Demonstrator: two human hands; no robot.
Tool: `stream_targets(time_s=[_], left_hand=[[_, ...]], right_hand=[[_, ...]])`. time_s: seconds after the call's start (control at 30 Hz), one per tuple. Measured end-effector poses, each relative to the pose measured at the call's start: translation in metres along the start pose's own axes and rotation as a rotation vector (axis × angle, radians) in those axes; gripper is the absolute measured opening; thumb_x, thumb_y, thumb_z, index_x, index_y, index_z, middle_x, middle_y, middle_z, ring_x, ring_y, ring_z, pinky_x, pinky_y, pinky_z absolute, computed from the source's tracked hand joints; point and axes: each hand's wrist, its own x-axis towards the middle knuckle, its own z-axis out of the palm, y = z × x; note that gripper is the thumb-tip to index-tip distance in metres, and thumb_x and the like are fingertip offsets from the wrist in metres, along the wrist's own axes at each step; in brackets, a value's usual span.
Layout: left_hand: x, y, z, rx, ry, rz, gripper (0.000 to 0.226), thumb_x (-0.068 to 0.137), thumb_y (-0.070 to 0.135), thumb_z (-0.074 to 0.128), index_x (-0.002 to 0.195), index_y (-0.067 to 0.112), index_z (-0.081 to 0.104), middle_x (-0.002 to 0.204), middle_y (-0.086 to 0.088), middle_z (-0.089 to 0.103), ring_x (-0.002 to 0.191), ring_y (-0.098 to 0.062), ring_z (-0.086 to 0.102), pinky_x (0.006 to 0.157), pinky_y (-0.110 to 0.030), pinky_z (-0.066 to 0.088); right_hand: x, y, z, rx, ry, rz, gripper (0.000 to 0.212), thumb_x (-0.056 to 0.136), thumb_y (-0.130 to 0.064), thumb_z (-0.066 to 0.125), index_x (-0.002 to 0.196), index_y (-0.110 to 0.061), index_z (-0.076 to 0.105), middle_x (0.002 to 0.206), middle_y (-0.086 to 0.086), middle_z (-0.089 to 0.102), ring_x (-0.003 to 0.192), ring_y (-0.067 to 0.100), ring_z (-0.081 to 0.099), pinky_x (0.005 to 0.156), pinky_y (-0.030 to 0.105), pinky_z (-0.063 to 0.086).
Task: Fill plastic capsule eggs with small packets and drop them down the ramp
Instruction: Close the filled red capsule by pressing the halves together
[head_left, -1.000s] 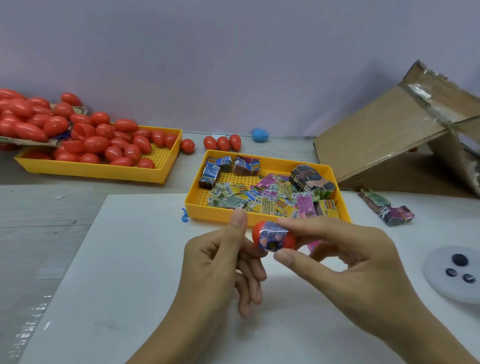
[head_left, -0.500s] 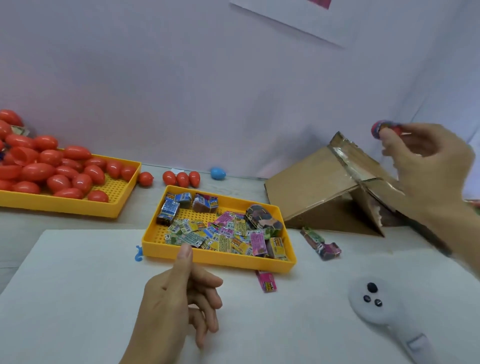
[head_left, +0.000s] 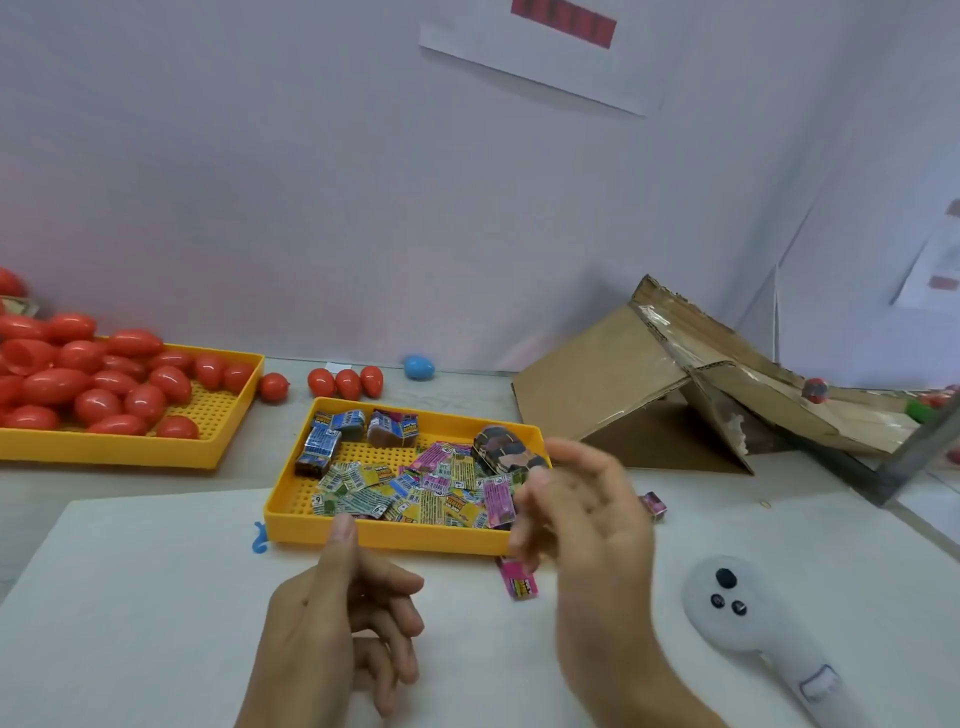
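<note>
Since half a second ago the right hand has come back from the ramp, blurred, fingers loose and empty. The filled egg it held now lies partway down the ramp; its axis is unclear. The left hand hangs relaxed, holding nothing, near the packet tray.

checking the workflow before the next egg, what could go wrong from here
The filled red capsule egg sits partway down the cardboard ramp; it may stall there. The blurred right hand, moving above the yellow packet tray, could knock its rim. The pink packet lying loose outside the tray may get overlooked.
</note>
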Motion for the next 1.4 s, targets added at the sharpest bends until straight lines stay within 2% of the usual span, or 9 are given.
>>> stream_targets(time_s=[0.27, 0.47, 0.7, 0.8, 0.93, 1.07, 1.13, 1.23, 1.4], left_hand=[[-0.006, 0.007, 0.005, 0.092, 0.042, 0.1, 0.063, 0.081, 0.059, 0.044, 0.063, 0.005, 0.073, 0.053, -0.019, 0.059, 0.034, -0.029, 0.052, 0.031, -0.025, 0.036], [0.005, 0.037, -0.032, 0.436, 0.242, 0.506, 0.03, 0.093, 0.037, 0.061, 0.071, 0.019, 0.072, 0.059, -0.005, 0.063, 0.048, -0.018, 0.059, 0.039, -0.026, 0.043], [0.063, 0.087, -0.087, 0.91, 0.583, 0.746, 0.031, 0.087, -0.008, 0.059, 0.099, 0.018, 0.069, 0.098, 0.006, 0.067, 0.096, -0.012, 0.061, 0.08, -0.011, 0.046], [0.097, 0.111, -0.095, 1.324, 0.453, 0.497, 0.03, 0.088, 0.003, 0.058, 0.112, 0.01, 0.074, 0.116, -0.005, 0.07, 0.109, -0.026, 0.061, 0.097, -0.036, 0.05], [0.126, 0.126, -0.094, 1.799, 0.3, -0.103, 0.029, 0.094, 0.034, 0.06, 0.119, 0.021, 0.069, 0.126, -0.009, 0.065, 0.119, -0.033, 0.054, 0.1, -0.043, 0.046], [0.138, 0.133, -0.087, 1.795, 0.312, -0.119, 0.029, 0.092, 0.022, 0.069, 0.119, 0.013, 0.071, 0.116, -0.008, 0.069, 0.108, -0.028, 0.062, 0.093, -0.04, 0.054], [0.128, 0.13, -0.079, 1.919, 0.379, 0.164, 0.022, 0.094, 0.021, 0.066, 0.113, 0.013, 0.073, 0.108, -0.008, 0.071, 0.105, -0.028, 0.059, 0.088, -0.038, 0.051], [0.093, 0.115, -0.059, 1.585, 0.303, 0.794, 0.021, 0.095, 0.024, 0.067, 0.113, 0.014, 0.073, 0.104, -0.003, 0.074, 0.106, -0.026, 0.057, 0.09, -0.037, 0.045], [0.024, 0.069, -0.001, 0.211, -0.049, 0.426, 0.037, 0.086, 0.015, 0.071, 0.122, 0.02, 0.062, 0.112, -0.006, 0.075, 0.105, -0.02, 0.071, 0.073, -0.027, 0.058]], right_hand=[[-0.027, 0.034, 0.017, -0.056, -0.274, 0.162, 0.012, 0.082, -0.018, 0.072, 0.092, -0.024, 0.073, 0.053, -0.003, 0.055, 0.048, 0.005, 0.05, 0.048, 0.016, 0.039], [-0.024, 0.039, 0.019, -0.052, -0.289, 0.213, 0.019, 0.079, -0.004, 0.077, 0.085, -0.022, 0.075, 0.05, -0.002, 0.053, 0.046, 0.007, 0.049, 0.042, 0.012, 0.037], [-0.017, 0.05, 0.021, 0.015, -0.301, 0.253, 0.017, 0.075, -0.008, 0.077, 0.085, -0.021, 0.076, 0.049, 0.0, 0.05, 0.043, 0.007, 0.046, 0.04, 0.012, 0.035], [-0.017, 0.054, 0.02, 0.007, -0.314, 0.256, 0.018, 0.076, -0.008, 0.077, 0.085, -0.023, 0.076, 0.049, -0.001, 0.05, 0.044, 0.007, 0.047, 0.04, 0.013, 0.036], [-0.017, 0.056, 0.021, 0.022, -0.327, 0.265, 0.02, 0.076, -0.007, 0.077, 0.085, -0.025, 0.076, 0.049, -0.001, 0.051, 0.044, 0.007, 0.047, 0.041, 0.013, 0.038], [-0.016, 0.057, 0.022, 0.038, -0.328, 0.266, 0.019, 0.078, -0.007, 0.076, 0.085, -0.025, 0.076, 0.049, 0.0, 0.05, 0.045, 0.006, 0.047, 0.042, 0.013, 0.038], [-0.015, 0.057, 0.022, 0.042, -0.325, 0.27, 0.02, 0.079, -0.006, 0.075, 0.084, -0.025, 0.076, 0.049, 0.0, 0.05, 0.045, 0.006, 0.048, 0.042, 0.014, 0.038], [-0.015, 0.056, 0.022, 0.055, -0.339, 0.267, 0.02, 0.082, -0.005, 0.075, 0.084, -0.025, 0.076, 0.05, -0.001, 0.05, 0.046, 0.007, 0.048, 0.043, 0.014, 0.039], [-0.017, 0.048, 0.023, 0.153, -0.282, 0.256, 0.026, 0.079, -0.019, 0.073, 0.1, -0.036, 0.074, 0.062, 0.0, 0.053, 0.048, 0.008, 0.043, 0.042, 0.015, 0.035]])
